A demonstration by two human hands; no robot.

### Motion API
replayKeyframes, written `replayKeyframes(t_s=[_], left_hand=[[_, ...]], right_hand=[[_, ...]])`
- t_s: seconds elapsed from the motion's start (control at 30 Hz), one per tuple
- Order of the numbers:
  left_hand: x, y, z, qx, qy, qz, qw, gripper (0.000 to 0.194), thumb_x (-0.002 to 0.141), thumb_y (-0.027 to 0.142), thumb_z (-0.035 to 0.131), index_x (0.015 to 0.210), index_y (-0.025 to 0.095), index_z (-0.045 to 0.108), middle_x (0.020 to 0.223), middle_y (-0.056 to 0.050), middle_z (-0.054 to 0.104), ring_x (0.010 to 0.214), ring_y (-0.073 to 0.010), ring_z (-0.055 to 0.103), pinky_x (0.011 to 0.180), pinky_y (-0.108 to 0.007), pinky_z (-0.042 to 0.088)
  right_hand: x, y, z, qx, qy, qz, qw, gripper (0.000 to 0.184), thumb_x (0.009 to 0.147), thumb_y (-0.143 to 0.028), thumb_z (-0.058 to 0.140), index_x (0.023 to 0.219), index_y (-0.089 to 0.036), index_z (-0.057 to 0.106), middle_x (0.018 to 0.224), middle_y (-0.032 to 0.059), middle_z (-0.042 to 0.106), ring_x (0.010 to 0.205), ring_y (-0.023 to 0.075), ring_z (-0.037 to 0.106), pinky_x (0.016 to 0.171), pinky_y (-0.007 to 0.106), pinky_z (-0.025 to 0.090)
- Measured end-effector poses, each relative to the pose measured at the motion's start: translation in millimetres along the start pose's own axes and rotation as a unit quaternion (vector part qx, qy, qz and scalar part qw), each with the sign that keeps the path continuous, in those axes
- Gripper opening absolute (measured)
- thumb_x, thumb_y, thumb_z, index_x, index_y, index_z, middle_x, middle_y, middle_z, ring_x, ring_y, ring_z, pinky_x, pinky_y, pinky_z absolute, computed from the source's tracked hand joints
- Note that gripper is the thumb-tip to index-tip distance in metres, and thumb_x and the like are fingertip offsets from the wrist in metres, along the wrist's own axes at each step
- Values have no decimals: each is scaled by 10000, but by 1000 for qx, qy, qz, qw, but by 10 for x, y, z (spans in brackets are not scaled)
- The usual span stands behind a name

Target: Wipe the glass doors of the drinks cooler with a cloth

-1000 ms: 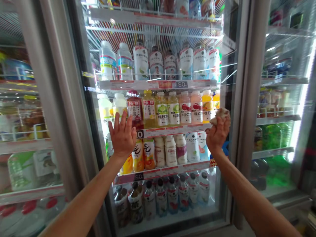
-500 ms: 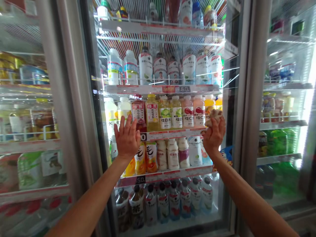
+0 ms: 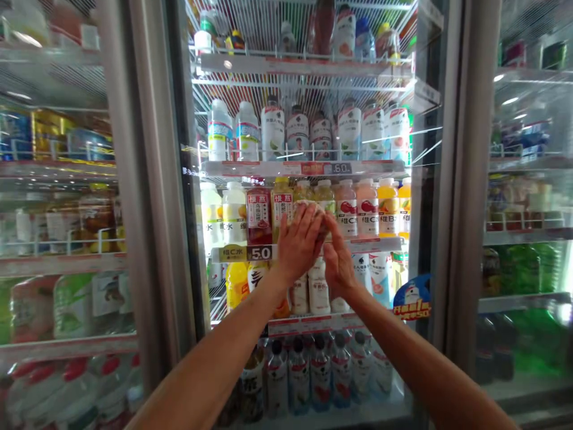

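In the middle of the head view, my two hands meet at a crumpled pale cloth [image 3: 308,208] in front of the drinks cooler's glass door. My left hand [image 3: 299,242] lies over the cloth, its fingers together and pressed on it. From the right side, my right hand [image 3: 339,258] grips the cloth's edge, with its fingertips partly hidden behind the left hand. Just beyond the glass stand a yellow-green bottle [image 3: 282,200], a dark red bottle [image 3: 258,216] and pink bottles [image 3: 346,206], some of them covered by my hands.
A metal door frame [image 3: 156,179] runs upright on the left, another [image 3: 465,179] on the right. Behind the glass, shelves hold several rows of bottles, with a price tag [image 3: 259,253] on one edge. A blue sticker [image 3: 412,297] is on the door at lower right.
My left hand has come right from a spread pose over to the cloth. My right hand has carried the cloth left, and both hands now meet. The view has shifted slightly.
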State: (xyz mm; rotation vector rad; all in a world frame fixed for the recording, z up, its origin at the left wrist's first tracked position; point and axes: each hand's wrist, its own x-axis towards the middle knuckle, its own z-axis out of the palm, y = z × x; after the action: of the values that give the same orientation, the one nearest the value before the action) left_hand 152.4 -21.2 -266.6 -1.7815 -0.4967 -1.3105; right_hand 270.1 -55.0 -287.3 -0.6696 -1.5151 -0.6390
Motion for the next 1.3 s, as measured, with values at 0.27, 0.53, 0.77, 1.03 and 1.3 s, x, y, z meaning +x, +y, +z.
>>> replayKeyframes(t_s=[0.27, 0.53, 0.77, 1.03, 1.3], left_hand=[[-32, -1003, -447, 69, 57, -75, 993, 284, 856, 275, 423, 1112, 214, 532, 1398, -34, 390, 1332, -237, 268, 1118, -520, 51], [190, -726, -344, 25, 14, -137, 990, 474, 831, 335, 426, 1284, 198, 423, 1410, -45, 367, 1363, -266, 173, 1123, -498, 123], [98, -780, -352, 46, -12, -94, 994, 428, 866, 261, 352, 1282, 209, 442, 1455, -17, 287, 1378, -209, 126, 1129, -443, 158], [4, -1247, -475, 87, 77, -209, 971, 439, 860, 270, 367, 1267, 125, 447, 1476, -46, 229, 1376, -241, 99, 1136, -452, 143], [-269, -340, -150, 3, -113, 161, 981, 417, 855, 227, 410, 1272, 229, 441, 1428, -29, 341, 1371, -195, 158, 1140, -414, 191]], right_hand=[[239, 577, -201, -322, 21, -11, 947, 536, 851, -323, 409, 1373, -295, 294, 1488, 46, 226, 1381, 260, 146, 1083, 540, 139], [195, 547, -178, -327, 37, -19, 944, 519, 858, -324, 388, 1368, -277, 309, 1483, 56, 245, 1372, 252, 187, 1078, 530, 158], [185, 569, -235, -307, 39, -52, 950, 469, 856, -302, 378, 1317, -224, 414, 1452, 92, 313, 1350, 255, 251, 1083, 499, 173], [172, 562, -194, -299, 52, -43, 952, 467, 852, -304, 392, 1310, -214, 421, 1449, 94, 317, 1353, 264, 237, 1079, 523, 166], [151, 595, -259, -303, 36, -74, 950, 490, 849, -287, 393, 1333, -209, 388, 1444, 109, 322, 1349, 264, 247, 1075, 517, 184]])
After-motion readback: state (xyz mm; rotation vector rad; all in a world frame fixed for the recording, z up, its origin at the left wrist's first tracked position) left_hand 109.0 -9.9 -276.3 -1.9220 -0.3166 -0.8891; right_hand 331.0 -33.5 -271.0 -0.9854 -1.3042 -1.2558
